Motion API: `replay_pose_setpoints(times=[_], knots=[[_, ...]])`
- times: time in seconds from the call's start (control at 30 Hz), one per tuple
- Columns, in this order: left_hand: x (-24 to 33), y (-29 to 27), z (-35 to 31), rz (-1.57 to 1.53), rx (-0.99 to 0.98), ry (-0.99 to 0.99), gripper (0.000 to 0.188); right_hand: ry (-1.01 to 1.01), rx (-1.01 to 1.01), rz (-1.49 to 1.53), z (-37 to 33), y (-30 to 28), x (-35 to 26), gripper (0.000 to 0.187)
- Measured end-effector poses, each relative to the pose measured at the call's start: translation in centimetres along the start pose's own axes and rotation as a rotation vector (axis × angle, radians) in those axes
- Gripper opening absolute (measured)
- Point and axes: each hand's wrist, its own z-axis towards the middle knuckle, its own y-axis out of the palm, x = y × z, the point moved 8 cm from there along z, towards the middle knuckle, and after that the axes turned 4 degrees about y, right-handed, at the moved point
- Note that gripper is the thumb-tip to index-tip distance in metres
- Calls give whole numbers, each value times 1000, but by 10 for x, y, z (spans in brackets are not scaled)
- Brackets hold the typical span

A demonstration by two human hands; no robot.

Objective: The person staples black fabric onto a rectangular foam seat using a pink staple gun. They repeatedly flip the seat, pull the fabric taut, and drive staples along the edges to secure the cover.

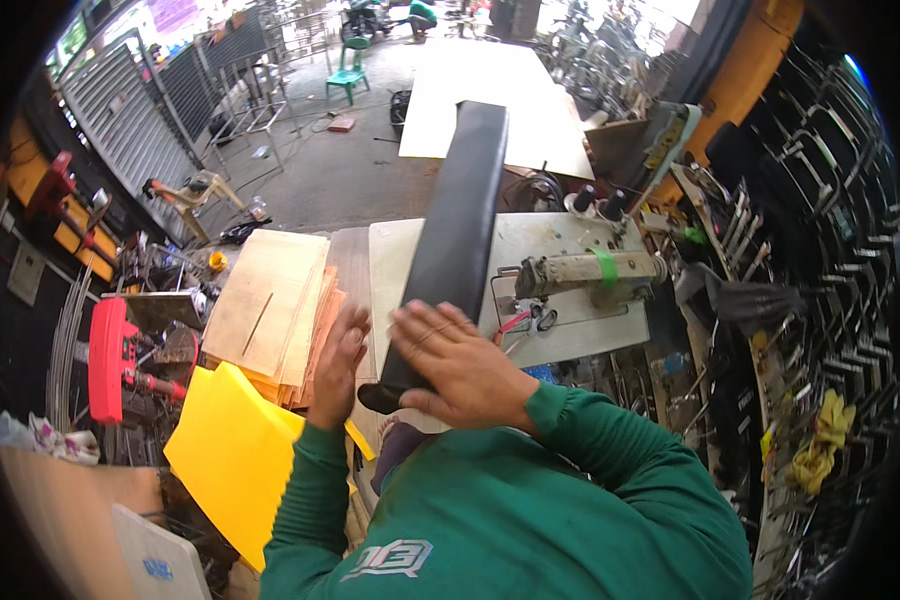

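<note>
A long black padded piece [455, 200], smooth like vinyl, slants across the table from near my body toward the far side. My right hand [460, 365] lies flat over its near end, fingers stretched out and pressed on the surface. Just left of that end is my left hand [340, 365], raised on edge with its fingers extended and nothing in it. A sewing machine [585, 272] with a green band of tape stands on the pale tabletop [560, 345], to the right of the black piece. Scissors [542, 320] and a red-handled tool [513, 325] lie near its needle end.
Stacked thin wooden boards [260, 300] sit left of the table, with yellow sheets [230, 440] nearer me. Farther left is a red machine [105, 360]. Two dark thread spools [585, 198] stand behind the sewing machine. Metal frames [830, 180] crowd the right side; a green chair [348, 72] stands far off.
</note>
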Motion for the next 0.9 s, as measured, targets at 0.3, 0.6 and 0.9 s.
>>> replay_pose_setpoints(times=[0.3,0.6,0.9], knots=[[47,69,96,212,-426,-50,73,-4,-138,205,85,-33,67,44],[37,13,101,100,-485,-44,84,91,-125,-51,175,-13,123,62],[26,12,104,-118,-487,-61,90,511,-251,-444,295,-28,292,78]])
